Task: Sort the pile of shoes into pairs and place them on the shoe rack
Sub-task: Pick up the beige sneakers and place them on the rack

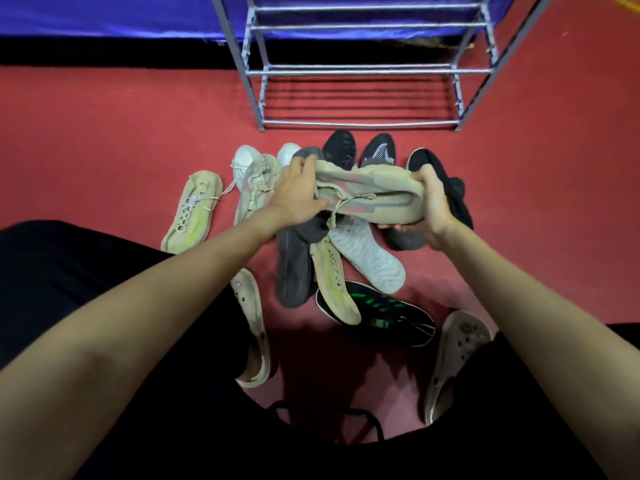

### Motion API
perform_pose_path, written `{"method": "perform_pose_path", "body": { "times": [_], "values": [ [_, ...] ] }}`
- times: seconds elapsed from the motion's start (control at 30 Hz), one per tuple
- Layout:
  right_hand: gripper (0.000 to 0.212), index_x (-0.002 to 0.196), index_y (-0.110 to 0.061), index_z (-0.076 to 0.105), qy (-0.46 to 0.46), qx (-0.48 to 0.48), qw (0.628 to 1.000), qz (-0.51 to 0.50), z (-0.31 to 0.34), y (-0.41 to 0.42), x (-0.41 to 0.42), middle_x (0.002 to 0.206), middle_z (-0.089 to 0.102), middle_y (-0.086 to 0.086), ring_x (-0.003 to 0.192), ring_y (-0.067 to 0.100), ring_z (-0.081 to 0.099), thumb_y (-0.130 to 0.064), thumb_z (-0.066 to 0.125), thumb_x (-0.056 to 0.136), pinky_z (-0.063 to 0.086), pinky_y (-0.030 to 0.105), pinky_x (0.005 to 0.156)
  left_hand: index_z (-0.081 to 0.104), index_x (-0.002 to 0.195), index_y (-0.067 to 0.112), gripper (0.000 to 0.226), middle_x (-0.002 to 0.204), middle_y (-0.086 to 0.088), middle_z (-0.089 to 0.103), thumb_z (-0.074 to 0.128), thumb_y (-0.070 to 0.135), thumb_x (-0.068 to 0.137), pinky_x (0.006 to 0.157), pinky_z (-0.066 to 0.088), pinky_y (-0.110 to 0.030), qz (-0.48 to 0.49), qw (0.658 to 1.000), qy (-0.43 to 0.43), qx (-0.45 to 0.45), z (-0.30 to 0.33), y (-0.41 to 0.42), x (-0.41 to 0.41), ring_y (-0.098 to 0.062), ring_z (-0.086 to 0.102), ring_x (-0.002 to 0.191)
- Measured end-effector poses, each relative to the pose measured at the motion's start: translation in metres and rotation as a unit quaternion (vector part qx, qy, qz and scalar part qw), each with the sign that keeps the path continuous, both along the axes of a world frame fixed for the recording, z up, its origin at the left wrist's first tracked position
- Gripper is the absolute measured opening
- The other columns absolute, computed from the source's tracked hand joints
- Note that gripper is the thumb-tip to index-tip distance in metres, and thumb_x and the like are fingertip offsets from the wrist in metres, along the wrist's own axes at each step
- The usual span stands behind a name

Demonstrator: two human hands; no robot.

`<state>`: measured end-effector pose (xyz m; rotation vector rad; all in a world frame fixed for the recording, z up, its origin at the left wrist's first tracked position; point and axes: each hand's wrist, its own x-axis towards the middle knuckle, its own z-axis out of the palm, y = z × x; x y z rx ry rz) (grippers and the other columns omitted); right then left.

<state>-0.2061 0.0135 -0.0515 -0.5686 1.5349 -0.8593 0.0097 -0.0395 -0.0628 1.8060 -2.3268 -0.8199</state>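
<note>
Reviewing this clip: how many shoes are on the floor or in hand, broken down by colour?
Beige sneakers: 4, one of them held
White sneakers: 3
Black sneakers: 4
Dark grey sneakers: at least 2, partly covered
Cream clogs: 2
Total: at least 15

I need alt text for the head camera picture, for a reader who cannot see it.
Both hands, left hand and right hand, hold a beige knit sneaker above a pile of shoes on red carpet. A metal shoe rack stands behind, with no shoes on it.
</note>
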Motion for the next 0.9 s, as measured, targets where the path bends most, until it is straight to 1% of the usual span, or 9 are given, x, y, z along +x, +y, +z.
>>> {"method": "perform_pose_path", "body": {
  "times": [0.1,0.2,0.27,0.37,0.53,0.63,0.77,0.83,0.9],
  "values": [
    [0.047,0.097,-0.019,0.064,0.007,-0.007,0.997,0.071,0.01,-0.002,0.0,0.08,0.063,0.012,0.059,0.034,0.068,-0.047,0.039,0.07,0.039,0.026,0.052,0.032,0.144,0.018,0.076,0.146,-0.01,0.034,0.066,0.044,0.081,0.111,0.028,-0.044,-0.026,0.999,-0.041,-0.014,0.0,0.0,0.012,-0.034,0.031,0.134],
    [0.042,0.091,-0.018,0.065,0.005,0.002,0.993,0.121,0.015,-0.005,0.0,0.076,0.068,0.008,0.066,0.042,0.07,-0.045,0.035,0.077,0.036,0.024,0.049,0.041,0.139,0.02,0.064,0.142,-0.007,0.043,0.064,0.041,0.084,0.11,0.03,-0.044,-0.04,0.999,-0.032,0.001,-0.008,-0.004,0.025,-0.032,0.038,0.131],
    [0.041,0.086,-0.021,0.066,0.004,0.012,0.992,0.127,0.014,-0.01,0.001,0.07,0.069,0.002,0.067,0.042,0.07,-0.049,0.036,0.08,0.038,0.022,0.049,0.049,0.13,0.016,0.052,0.129,-0.009,0.055,0.063,0.037,0.085,0.103,0.038,-0.043,-0.045,0.998,0.012,0.033,-0.015,-0.008,0.033,-0.031,0.049,0.122],
    [0.058,0.105,-0.024,0.068,0.0,0.034,0.992,0.12,0.007,-0.018,0.009,0.088,0.072,0.005,0.08,0.042,0.071,-0.068,0.039,0.078,0.046,0.02,0.047,0.057,0.11,0.013,0.031,0.104,-0.008,0.061,0.065,0.029,0.085,0.088,0.044,-0.04,-0.007,0.995,0.057,0.081,-0.021,-0.011,0.043,-0.027,0.059,0.1],
    [0.079,0.118,-0.008,0.059,-0.104,0.038,0.994,0.015,-0.017,-0.031,0.029,0.111,0.066,0.012,0.097,0.027,0.062,-0.073,0.032,0.082,0.05,0.032,0.08,0.048,0.095,0.012,0.02,0.074,0.001,0.052,0.059,0.028,0.091,0.061,0.041,-0.033,0.093,0.977,0.101,0.161,-0.033,-0.009,0.055,-0.023,0.053,0.075],
    [0.069,0.123,-0.011,0.054,-0.068,0.036,0.994,0.08,-0.03,-0.038,0.052,0.112,0.063,0.012,0.099,0.025,0.061,-0.06,0.053,0.076,0.048,0.035,0.088,0.049,0.103,0.005,0.026,0.085,-0.005,0.057,0.054,0.029,0.095,0.066,0.051,-0.036,0.141,0.959,0.148,0.194,-0.043,-0.006,0.055,-0.027,0.06,0.084],
    [0.062,0.112,-0.016,0.062,-0.011,0.054,0.974,0.219,-0.042,-0.039,0.089,0.099,0.068,-0.001,0.091,0.018,0.063,-0.052,0.074,0.062,0.05,0.034,0.085,0.047,0.127,0.0,0.044,0.126,-0.021,0.056,0.048,0.032,0.097,0.056,0.061,-0.046,0.271,0.869,0.296,0.29,-0.049,-0.009,0.05,-0.04,0.063,0.106],
    [0.06,0.117,-0.018,0.06,-0.008,0.043,0.974,0.223,-0.051,-0.041,0.101,0.109,0.07,-0.001,0.101,0.017,0.064,-0.048,0.074,0.066,0.051,0.037,0.09,0.048,0.13,-0.002,0.046,0.13,-0.022,0.057,0.045,0.031,0.099,0.055,0.061,-0.042,0.303,0.827,0.355,0.315,-0.05,-0.013,0.053,-0.04,0.062,0.108],
    [0.032,0.106,-0.015,0.062,-0.005,0.026,0.98,0.196,-0.056,-0.046,0.109,0.099,0.071,0.0,0.094,0.016,0.066,-0.033,0.069,0.08,0.055,0.037,0.087,0.053,0.123,-0.004,0.044,0.119,-0.02,0.062,0.042,0.032,0.1,0.059,0.062,-0.036,0.292,0.825,0.36,0.324,-0.048,-0.015,0.059,-0.032,0.067,0.094]
  ]
}}
